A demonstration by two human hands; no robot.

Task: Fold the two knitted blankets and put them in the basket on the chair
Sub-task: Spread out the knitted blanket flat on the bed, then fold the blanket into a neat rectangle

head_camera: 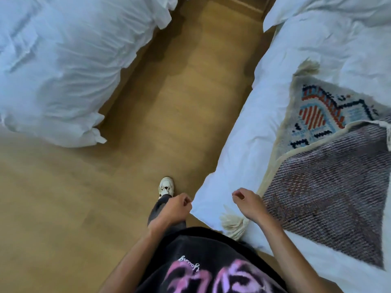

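now | left grip (173,208) loosely curled, empty | right grip (247,203) likewise | tasselled knitted blanket (317,187) on rumpled white duvet (243,144)

Down the middle ran the pale wooden plank floor (179,102), the rumpled white duvet bed (53,66) to its left and a second white-sheeted bed (243,144) to its right. On that right bed lay the patterned knitted blanket with cream tassels (325,115), its near part lapped over the far part. The right hand (248,201) was just beside its near edge.
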